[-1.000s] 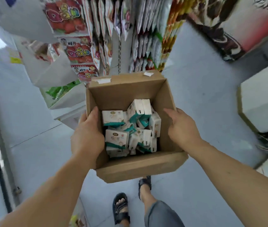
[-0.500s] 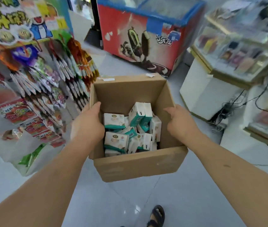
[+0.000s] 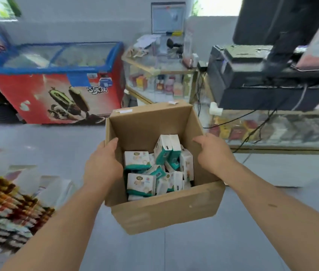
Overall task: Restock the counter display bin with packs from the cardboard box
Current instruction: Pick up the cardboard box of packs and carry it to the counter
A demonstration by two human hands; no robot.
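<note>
packs [image 3: 141, 182] in white and teal wrappers lie jumbled in the bottom of an open cardboard box [image 3: 166, 212], some flat, two standing on end toward the side of the right hand [image 3: 213, 153]. the box is held up in the air between both hands, tilted a little so its inside faces the camera. the left hand [image 3: 102, 167] clasps the left wall, thumb up along the rim; the right hand curls over the top of the right wall, thumb pointing inward. both hands grip the box and neither touches the packs.

grey tiled floor [image 3: 37, 145] spreads under the box. beyond the left hand stands a red and blue ice cream freezer [image 3: 57, 90] with a sliding glass top. beyond the right hand runs a glass-fronted counter [image 3: 271, 132] with blurred goods inside, and a black till [image 3: 252, 75] with trailing cables sits on it. below and outside the left hand, a rack of snack bags [image 3: 4, 208] shows as a blur.
</note>
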